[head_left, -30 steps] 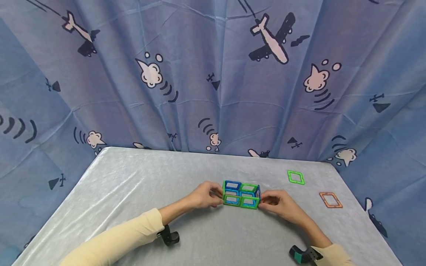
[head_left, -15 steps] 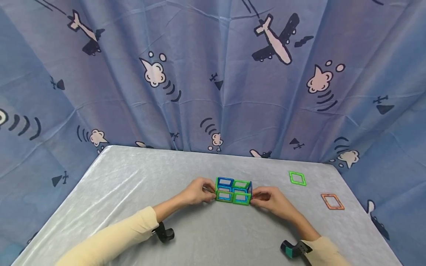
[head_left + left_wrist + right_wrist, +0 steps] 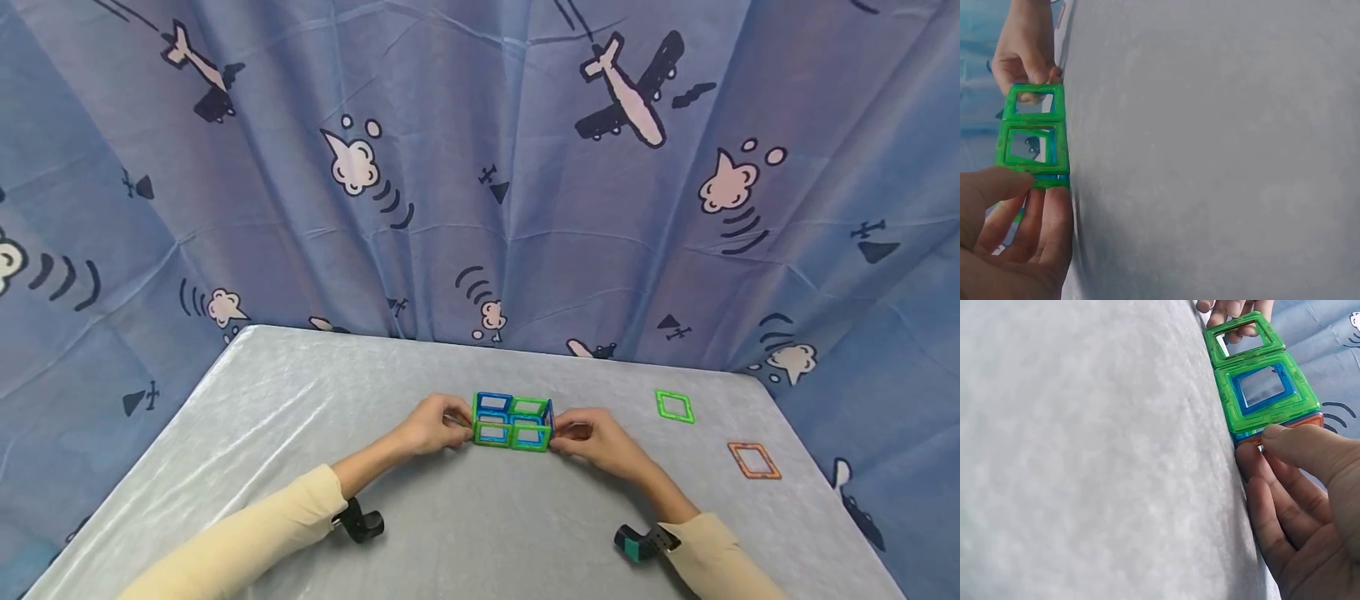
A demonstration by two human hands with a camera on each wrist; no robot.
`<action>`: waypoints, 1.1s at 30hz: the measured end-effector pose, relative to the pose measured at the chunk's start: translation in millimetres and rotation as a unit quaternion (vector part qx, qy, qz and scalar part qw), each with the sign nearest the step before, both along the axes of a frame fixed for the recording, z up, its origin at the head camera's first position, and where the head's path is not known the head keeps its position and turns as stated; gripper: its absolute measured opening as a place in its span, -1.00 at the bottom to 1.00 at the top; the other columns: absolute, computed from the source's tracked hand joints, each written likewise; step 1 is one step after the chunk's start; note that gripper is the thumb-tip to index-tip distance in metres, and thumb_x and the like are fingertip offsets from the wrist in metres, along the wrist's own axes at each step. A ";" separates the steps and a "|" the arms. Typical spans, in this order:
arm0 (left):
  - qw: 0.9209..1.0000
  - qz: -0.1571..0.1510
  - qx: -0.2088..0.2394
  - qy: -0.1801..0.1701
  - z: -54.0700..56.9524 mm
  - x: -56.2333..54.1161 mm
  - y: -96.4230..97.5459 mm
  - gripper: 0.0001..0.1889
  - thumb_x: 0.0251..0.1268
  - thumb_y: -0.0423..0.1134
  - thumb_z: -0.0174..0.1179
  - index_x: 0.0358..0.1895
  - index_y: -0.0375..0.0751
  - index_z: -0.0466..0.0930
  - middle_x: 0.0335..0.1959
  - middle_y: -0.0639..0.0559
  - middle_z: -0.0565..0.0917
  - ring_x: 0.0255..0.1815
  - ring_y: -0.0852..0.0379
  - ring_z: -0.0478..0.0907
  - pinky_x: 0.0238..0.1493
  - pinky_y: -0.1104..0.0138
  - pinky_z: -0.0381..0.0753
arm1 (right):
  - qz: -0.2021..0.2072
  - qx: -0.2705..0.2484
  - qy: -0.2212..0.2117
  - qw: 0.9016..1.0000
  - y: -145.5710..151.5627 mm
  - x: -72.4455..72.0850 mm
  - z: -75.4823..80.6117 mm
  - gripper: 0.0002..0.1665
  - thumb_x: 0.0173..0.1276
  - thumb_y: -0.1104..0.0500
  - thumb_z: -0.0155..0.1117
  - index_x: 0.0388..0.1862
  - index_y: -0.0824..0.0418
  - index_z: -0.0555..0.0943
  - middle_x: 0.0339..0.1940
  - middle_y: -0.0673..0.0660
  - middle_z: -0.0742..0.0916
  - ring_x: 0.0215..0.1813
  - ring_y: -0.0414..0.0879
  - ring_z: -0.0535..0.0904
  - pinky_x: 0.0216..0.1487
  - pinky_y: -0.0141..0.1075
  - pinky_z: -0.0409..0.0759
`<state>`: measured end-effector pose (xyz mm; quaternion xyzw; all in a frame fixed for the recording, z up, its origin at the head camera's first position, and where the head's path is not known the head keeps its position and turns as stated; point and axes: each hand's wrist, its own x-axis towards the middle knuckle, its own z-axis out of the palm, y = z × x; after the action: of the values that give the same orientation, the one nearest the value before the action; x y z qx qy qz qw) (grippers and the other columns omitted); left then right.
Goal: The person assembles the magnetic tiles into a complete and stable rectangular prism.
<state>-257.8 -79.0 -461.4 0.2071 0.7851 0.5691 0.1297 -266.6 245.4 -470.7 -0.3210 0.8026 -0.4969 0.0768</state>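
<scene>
An open box of magnetic tiles (image 3: 512, 437), green and blue square frames joined at their edges, sits on the table between both hands. My left hand (image 3: 435, 425) holds its left end; in the left wrist view the thumb (image 3: 1013, 182) lies at the corner of a green tile (image 3: 1033, 167), fingers against the end. At the right end, my right hand (image 3: 600, 439) grips it with thumb and fingers. The right wrist view shows that thumb (image 3: 1297, 445) by the lower edge of a green tile (image 3: 1310, 403), beside a reddish strip.
To the right on the silvery tablecloth (image 3: 337, 375) lie a loose green square tile (image 3: 661, 405) and a loose orange square tile (image 3: 737, 458). A blue curtain (image 3: 420, 167) printed with airplanes hangs behind the table's far edge.
Both hands have moved the tile box left and a little farther away across the table. The loose green and orange tiles have kept their places; the head view has shifted slightly.
</scene>
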 end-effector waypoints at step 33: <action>0.993 0.044 -0.060 0.091 14.6 -34.9 42.7 -0.67 0.21 -0.34 0.47 0.01 -0.37 0.68 -0.14 -0.03 0.72 -0.10 0.05 0.63 0.01 0.19 0.59 | -0.078 -0.032 -0.050 0.995 -0.7 -17.5 11.2 -0.68 0.49 0.29 0.30 0.13 0.45 0.59 -0.16 0.35 0.73 -0.21 0.08 0.74 -0.22 -0.12 0.70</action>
<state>-292.7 -36.3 -446.9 0.2153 0.8349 0.5045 0.0448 -284.1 244.7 -459.5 -0.2348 0.8038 -0.5425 0.0674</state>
